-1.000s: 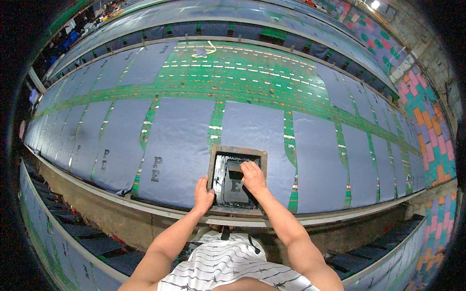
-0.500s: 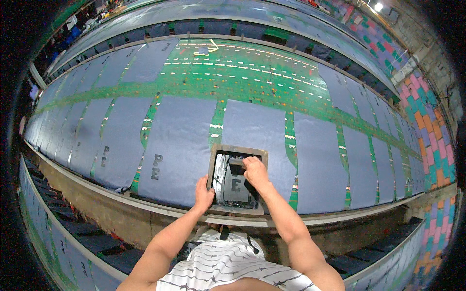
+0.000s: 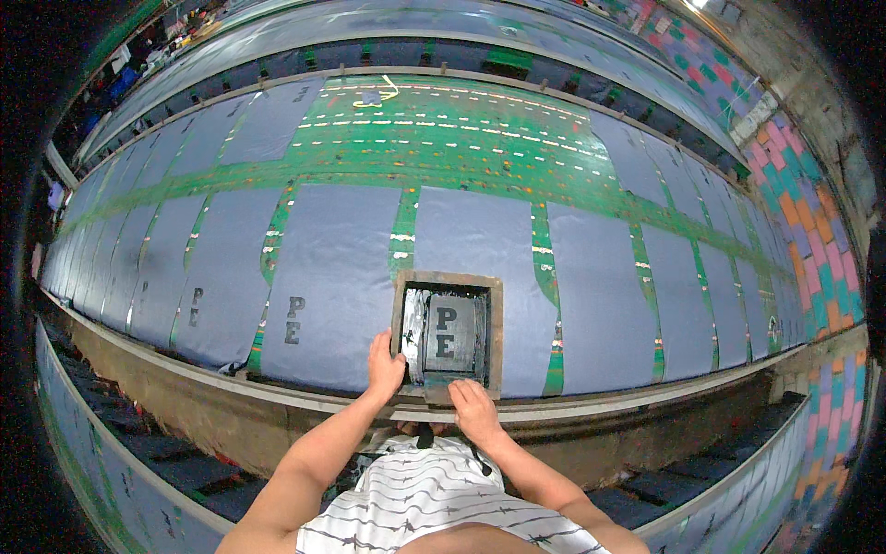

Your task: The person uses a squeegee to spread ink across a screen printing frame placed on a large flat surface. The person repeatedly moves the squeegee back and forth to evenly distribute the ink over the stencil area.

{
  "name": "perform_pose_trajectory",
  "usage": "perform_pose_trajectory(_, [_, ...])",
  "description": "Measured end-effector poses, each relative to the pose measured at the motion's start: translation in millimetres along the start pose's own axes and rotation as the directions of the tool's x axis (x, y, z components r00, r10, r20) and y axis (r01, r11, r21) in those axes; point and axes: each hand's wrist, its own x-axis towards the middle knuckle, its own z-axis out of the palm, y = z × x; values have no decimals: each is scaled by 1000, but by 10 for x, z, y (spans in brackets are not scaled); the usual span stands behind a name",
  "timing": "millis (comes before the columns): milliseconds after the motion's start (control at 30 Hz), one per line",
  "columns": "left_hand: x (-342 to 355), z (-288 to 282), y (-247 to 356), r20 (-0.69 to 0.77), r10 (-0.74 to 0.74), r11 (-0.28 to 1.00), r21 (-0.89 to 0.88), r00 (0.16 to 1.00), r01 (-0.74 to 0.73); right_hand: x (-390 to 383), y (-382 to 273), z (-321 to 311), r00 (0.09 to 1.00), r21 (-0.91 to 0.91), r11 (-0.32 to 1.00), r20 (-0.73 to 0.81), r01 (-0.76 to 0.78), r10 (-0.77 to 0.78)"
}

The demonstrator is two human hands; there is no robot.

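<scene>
Printing frame [image 3: 448, 334] lies long axis away from the person; left hand [image 3: 385, 362] grips its side, right hand [image 3: 475, 410] its near edge.

Printed marks on grey fabric panels, seen around the wooden printing frame

The wooden printing frame [image 3: 448, 334] lies on a grey panel, and its silvery mesh shows a dark two-letter mark [image 3: 445, 331], one letter above the other. To the left of the frame, the neighbouring grey panel carries the same kind of dark mark [image 3: 293, 319] printed on the cloth. Further left of the frame, another grey panel bears one more such mark [image 3: 195, 307], smaller and bent by the lens.
</scene>
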Motion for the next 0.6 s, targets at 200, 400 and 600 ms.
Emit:
perform_pose_trajectory(200, [5, 30, -73, -17, 41, 999, 13, 999, -41, 82, 23, -261, 993, 116, 993, 117, -4, -9])
perform_pose_trajectory(400, [-8, 49, -104, -22, 38, 999, -31, 999, -39, 59, 553, -254, 794, 229, 807, -170, -545, 584])
perform_pose_trajectory(600, [15, 61, -112, 10, 20, 999, -46, 1000, -19, 6, 909, 39, 572, 265, 544, 39, -796, 819])
